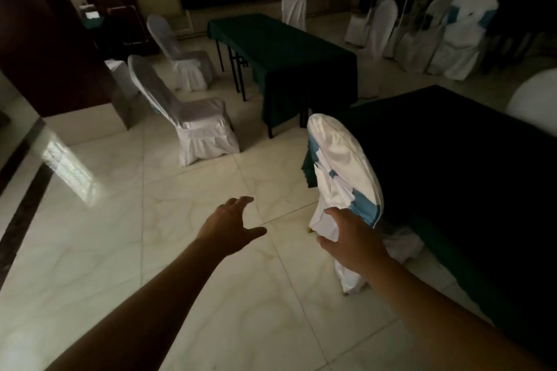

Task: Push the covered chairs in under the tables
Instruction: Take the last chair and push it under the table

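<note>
A white-covered chair with a blue sash [340,172] stands tucked against the near dark green table [452,159] on the right. My right hand [352,238] is open, fingers spread, at the lower back of that chair; I cannot tell if it touches the cover. My left hand [232,226] hovers open over the floor to the chair's left, holding nothing. Two more white-covered chairs [193,117] [180,54] stand away from the far green table [283,48], facing it from the left. Another covered chair [294,9] stands at that table's far end.
A row of several covered chairs [422,30] lines the back right. A dark wooden door or cabinet [45,39] fills the left side. Pale marble tiles [150,250] cover the floor between me and the far chairs. A white rounded object [536,99] shows at the right edge.
</note>
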Action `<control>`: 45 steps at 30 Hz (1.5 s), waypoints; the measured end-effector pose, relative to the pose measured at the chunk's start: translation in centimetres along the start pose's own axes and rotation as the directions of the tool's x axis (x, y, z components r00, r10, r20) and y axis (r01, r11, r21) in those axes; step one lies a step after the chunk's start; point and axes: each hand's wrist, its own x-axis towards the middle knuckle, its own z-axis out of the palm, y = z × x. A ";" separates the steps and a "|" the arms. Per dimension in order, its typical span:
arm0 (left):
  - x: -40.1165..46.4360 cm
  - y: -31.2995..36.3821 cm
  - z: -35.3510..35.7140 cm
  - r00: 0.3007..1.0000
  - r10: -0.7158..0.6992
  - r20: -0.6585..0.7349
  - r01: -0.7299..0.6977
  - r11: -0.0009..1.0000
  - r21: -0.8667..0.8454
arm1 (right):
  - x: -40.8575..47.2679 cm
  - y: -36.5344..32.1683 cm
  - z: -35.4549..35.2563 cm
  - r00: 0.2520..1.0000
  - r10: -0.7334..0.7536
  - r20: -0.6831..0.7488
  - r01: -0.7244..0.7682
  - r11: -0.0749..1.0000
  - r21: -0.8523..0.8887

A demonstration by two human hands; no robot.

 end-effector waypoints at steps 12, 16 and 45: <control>29.5 6.2 -0.5 0.948 0.316 0.036 -0.314 0.949 -0.038 | 18.5 6.7 -3.0 0.917 0.284 -0.279 -0.340 0.923 -0.178; 39.1 7.5 2.0 0.863 0.503 0.052 -0.502 0.864 -0.044 | 22.5 7.7 -2.0 0.837 0.458 -0.301 -0.518 0.840 -0.162; 55.3 13.0 7.3 0.354 0.830 0.432 -0.918 0.397 -0.010 | 25.8 8.7 1.6 0.502 0.856 -0.124 -0.862 0.484 -0.153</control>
